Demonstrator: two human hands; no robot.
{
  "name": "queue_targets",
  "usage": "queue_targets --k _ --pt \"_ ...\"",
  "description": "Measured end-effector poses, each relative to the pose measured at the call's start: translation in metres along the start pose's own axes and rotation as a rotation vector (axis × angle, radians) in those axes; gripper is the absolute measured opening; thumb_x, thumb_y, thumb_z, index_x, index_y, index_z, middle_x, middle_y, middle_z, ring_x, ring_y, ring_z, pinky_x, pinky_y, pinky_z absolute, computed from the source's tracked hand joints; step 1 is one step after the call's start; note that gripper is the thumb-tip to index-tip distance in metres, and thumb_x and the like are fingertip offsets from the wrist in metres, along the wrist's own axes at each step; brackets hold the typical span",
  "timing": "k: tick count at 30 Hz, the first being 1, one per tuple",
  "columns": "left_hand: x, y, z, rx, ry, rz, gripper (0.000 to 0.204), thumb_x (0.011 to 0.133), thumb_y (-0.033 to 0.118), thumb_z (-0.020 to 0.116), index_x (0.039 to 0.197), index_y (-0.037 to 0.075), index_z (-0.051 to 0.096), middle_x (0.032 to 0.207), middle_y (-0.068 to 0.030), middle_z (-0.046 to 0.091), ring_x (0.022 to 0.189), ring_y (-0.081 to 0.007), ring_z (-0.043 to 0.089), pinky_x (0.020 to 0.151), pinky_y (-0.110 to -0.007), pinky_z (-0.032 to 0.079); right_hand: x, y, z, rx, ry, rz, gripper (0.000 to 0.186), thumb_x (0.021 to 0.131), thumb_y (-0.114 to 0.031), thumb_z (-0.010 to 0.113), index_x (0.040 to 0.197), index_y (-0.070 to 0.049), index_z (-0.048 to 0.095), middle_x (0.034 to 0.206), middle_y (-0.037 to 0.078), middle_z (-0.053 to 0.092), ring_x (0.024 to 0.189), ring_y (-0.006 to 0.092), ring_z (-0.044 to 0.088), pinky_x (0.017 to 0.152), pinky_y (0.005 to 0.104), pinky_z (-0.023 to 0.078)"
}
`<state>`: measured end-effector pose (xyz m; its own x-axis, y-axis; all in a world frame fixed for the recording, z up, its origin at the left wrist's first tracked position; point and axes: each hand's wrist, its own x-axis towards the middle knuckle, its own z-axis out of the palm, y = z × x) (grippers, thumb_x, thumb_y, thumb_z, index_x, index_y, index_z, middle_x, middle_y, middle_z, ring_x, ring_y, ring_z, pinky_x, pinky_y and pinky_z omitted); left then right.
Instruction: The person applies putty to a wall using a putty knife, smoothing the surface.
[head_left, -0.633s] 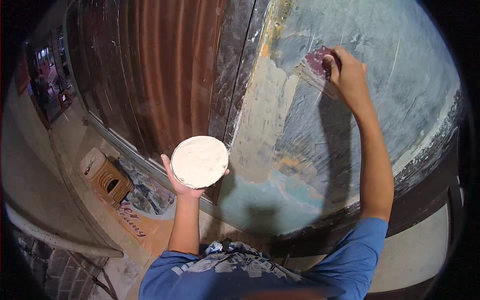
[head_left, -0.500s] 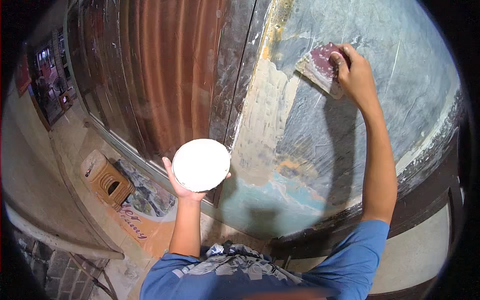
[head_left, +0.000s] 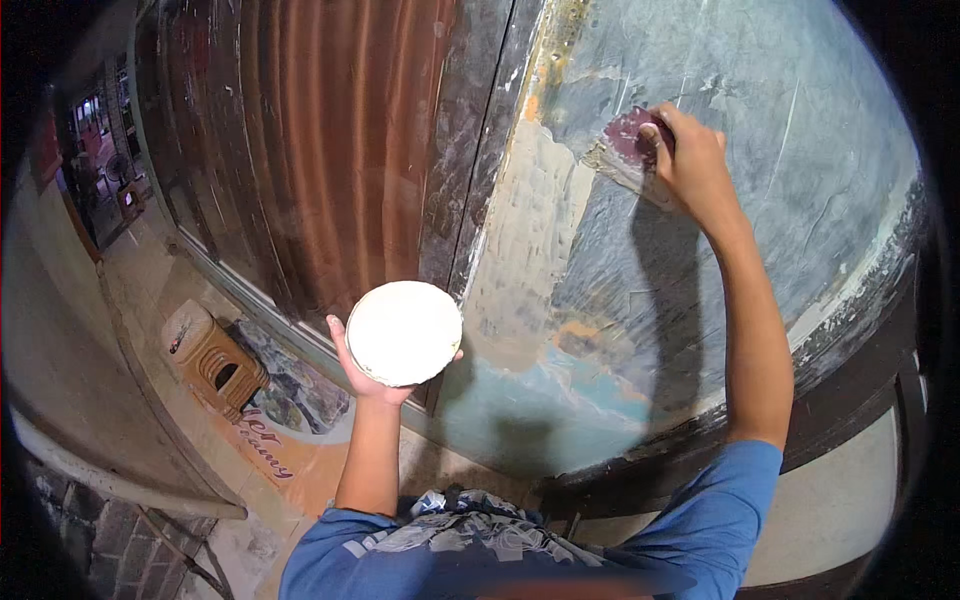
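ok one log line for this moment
left hand: holds white bowl | right hand: presses scraper on wall

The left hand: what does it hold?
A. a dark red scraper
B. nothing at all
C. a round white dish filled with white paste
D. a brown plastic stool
C: the left hand cups a round white dish from below, while the dark red scraper is in the right hand, pressed on the wall.
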<state>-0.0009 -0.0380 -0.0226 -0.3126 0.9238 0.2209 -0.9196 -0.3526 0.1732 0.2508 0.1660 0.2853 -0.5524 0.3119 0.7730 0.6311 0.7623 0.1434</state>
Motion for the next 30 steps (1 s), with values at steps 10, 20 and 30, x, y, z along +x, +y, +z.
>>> queue_targets --k 10,20,30 --pt "-0.005 0.004 -0.002 0.015 0.005 0.024 0.098 0.085 0.087 0.031 0.150 0.014 0.040 0.152 -0.0223 0.042 0.129 -0.0557 0.047 0.089 -0.086 0.039 -0.004 -0.006 0.008 -0.063 0.006 -0.031 0.019 0.099 -0.024 0.059 0.107 -0.008 0.065 0.094 0.014 0.071 0.093 0.0353 0.066 0.088 0.0486 0.041" --pt "-0.007 0.007 -0.005 -0.011 -0.072 0.037 0.099 0.087 0.084 0.035 0.150 0.009 0.039 0.152 -0.0244 0.042 0.129 -0.0553 0.047 0.089 -0.085 0.039 -0.003 -0.010 0.004 0.041 -0.033 0.030 0.016 0.098 -0.023 0.061 0.106 -0.010 0.066 0.090 0.014 0.071 0.088 0.0344 0.068 0.087 0.0459 0.039" --pt "-0.010 0.010 -0.014 0.011 -0.031 0.046 0.096 0.087 0.085 0.029 0.149 0.013 0.043 0.152 -0.0192 0.043 0.129 -0.0542 0.047 0.089 -0.088 0.036 0.008 0.003 0.000 0.146 0.062 0.091 0.022 0.098 -0.027 0.061 0.112 -0.011 0.066 0.093 0.015 0.072 0.090 0.0346 0.067 0.092 0.0474 0.038"
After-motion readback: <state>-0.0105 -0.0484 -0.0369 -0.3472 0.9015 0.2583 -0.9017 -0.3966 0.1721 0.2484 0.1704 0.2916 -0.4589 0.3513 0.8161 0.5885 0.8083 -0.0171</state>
